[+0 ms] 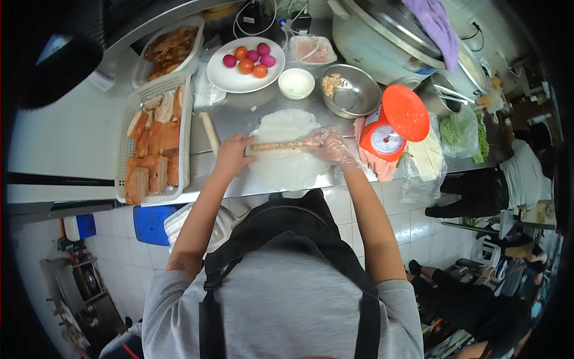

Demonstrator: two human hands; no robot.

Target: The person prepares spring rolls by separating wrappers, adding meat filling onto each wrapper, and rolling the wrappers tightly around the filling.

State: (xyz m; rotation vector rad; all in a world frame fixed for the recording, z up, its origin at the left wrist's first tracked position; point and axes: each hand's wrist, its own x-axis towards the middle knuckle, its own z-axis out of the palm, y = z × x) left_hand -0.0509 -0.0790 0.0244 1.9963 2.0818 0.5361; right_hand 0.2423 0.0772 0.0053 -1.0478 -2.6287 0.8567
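A thin, round white dough sheet (pixel 287 170) lies flat on the steel counter. Across its upper middle runs a long narrow strip of chopped pinkish filling (pixel 281 145). At the strip's left end is my left hand (pixel 234 154), bare, its thumb and fingers apart beside the dough's edge. My right hand (pixel 333 148), in a clear plastic glove, has its fingers closed around the strip's right end. A wooden rolling pin (pixel 210 133) lies just left of the dough. Behind it, a steel bowl (pixel 353 90) holds some of the same chopped filling.
A red kitchen scale (pixel 385 137) stands right of my right hand, by a bag of pale sheets (pixel 426 158). Left is a white basket (pixel 186 137) of meat blocks. Behind are a plate (pixel 221 78) of coloured eggs, a small white bowl (pixel 296 84) and a large pot (pixel 371 51).
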